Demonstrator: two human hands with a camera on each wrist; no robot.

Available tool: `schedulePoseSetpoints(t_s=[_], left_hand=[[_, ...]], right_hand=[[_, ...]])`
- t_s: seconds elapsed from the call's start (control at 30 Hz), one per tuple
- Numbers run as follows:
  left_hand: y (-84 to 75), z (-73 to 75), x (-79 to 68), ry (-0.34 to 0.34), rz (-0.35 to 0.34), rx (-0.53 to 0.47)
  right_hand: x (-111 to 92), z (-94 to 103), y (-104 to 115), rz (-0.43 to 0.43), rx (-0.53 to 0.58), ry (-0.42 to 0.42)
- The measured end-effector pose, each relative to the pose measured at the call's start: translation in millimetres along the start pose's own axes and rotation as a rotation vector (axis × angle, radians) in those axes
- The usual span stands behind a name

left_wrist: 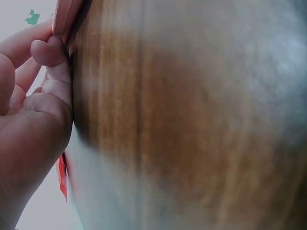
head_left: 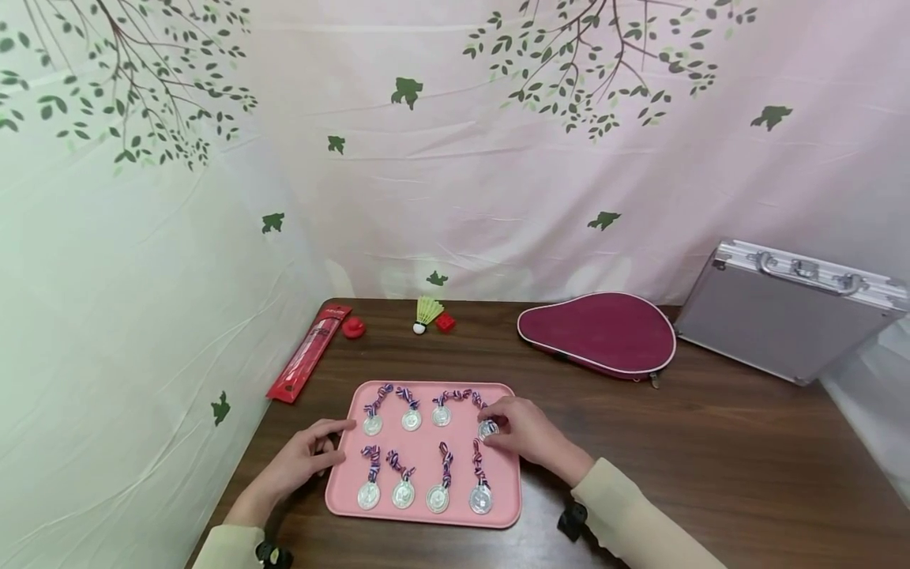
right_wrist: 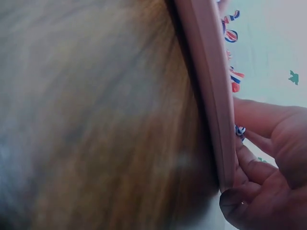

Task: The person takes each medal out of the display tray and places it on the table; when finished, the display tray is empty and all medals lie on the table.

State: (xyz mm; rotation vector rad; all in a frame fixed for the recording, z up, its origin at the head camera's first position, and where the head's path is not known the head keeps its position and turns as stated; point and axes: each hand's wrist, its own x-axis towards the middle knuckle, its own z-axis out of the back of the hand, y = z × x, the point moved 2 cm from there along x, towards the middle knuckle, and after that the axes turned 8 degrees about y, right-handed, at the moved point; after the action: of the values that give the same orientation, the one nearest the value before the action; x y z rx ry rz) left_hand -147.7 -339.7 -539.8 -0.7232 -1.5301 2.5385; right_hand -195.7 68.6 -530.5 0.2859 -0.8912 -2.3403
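Observation:
A pink tray [head_left: 419,516] lies on the table with two rows of silver medals on it, such as this front-left medal [head_left: 369,495]; each has a striped, bunched-up ribbon [head_left: 445,462]. At the tray's left rim, my left hand [head_left: 302,458] touches the edge with its thumb and index finger spread; its other fingers are partly hidden. My right hand [head_left: 529,433] reaches over the right rim. Its thumb and fingers pinch a medal [head_left: 488,428] at the right end of the back row, partly covering it. The right wrist view shows a bit of striped ribbon [right_wrist: 240,131] beside the fingers.
Behind the tray stand a red packet [head_left: 309,356], a red rubber duck [head_left: 353,327], a yellow shuttlecock [head_left: 428,311] and a red block [head_left: 445,322]. A maroon paddle case [head_left: 600,332] lies back right, beside a silver briefcase [head_left: 782,316]. Patterned cloth hangs behind and left.

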Motion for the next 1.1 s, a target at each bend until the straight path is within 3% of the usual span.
schedulePoseSetpoints(t_s=[0.23,0.37,0.53,0.7,0.87,1.1], left_hand=[[-0.4,1.0,1.7,-0.011,0.022,0.011],[-7.8,0.0,-1.0,-0.009,0.033,-0.006],[-18.7,-1.7,-5.6,0.002,0.026,-0.023],[-8.5,-1.4,-2.5,-0.003,0.016,-0.014],[1.3,-0.3,0.1,-0.007,0.011,-0.004],[1.2,-0.4,0.2,0.000,-0.001,-0.009]], right_hand=[[-7.5,14.5,-4.8,-0.002,0.145,-0.020],[-16.2,28.7,-18.9,-0.044,0.157,-0.065],[-29.2,48.7,-48.4,-0.101,0.075,-0.129],[-41.1,61.6,-70.0,-0.136,-0.002,-0.122],[-48.5,67.0,-75.8,-0.107,-0.075,-0.083],[-52.6,67.6,-74.0,-0.078,-0.139,-0.052]])
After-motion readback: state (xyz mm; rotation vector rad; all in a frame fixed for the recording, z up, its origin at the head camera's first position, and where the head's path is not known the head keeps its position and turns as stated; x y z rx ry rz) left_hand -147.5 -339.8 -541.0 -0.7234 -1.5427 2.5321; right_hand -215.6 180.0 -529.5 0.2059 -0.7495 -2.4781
